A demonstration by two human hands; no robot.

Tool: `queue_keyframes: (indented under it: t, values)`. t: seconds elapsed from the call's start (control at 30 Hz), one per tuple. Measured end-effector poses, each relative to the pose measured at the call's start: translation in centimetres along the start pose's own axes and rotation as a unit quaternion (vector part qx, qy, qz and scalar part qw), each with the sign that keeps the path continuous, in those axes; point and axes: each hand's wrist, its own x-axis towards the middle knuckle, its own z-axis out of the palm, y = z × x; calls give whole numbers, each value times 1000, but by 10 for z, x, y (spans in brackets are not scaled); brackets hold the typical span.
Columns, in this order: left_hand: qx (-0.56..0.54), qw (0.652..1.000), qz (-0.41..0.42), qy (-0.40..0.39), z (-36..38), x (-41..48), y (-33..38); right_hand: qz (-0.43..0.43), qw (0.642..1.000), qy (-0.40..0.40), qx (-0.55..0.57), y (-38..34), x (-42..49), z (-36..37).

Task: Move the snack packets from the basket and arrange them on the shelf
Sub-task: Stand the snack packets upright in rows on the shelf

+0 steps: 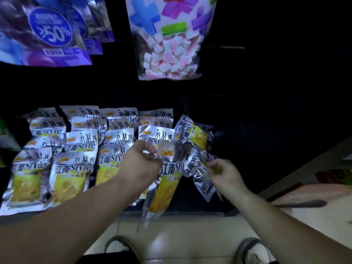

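Observation:
Several silver-and-yellow snack packets point(76, 147) lie in overlapping rows on a dark shelf point(224, 207). My left hand point(142, 161) pinches the top corner of one such packet point(167, 180), which hangs tilted over the shelf's front edge. My right hand point(223, 173) grips another silver packet point(202, 176) just to the right of it. One more packet point(192, 134) stands tilted at the right end of the rows. The basket is out of view.
Purple snack bags point(47, 33) and a marshmallow bag point(169, 40) hang above the shelf. The shelf's right part is dark. A pale tiled floor point(181, 239) lies below, with my shoes point(251, 250) at the bottom. A pinkish object point(308, 193) lies at the right.

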Motion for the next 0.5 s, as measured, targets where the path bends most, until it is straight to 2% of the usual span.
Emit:
queue_keyframes:
  t: [0.13,0.23,0.4,0.5]
  values:
    - [64,995,70,-10,4,8,4,-2,995,-64,-79,24,1,12]
    - [111,988,103,-21,-1,12,1,4,990,-68,-124,29,3,10]
    - [128,986,101,-27,-4,14,-2,45,972,-137,-185,38,4,11]
    - [140,984,105,-33,-4,11,-4,21,963,-146,-228,42,5,12]
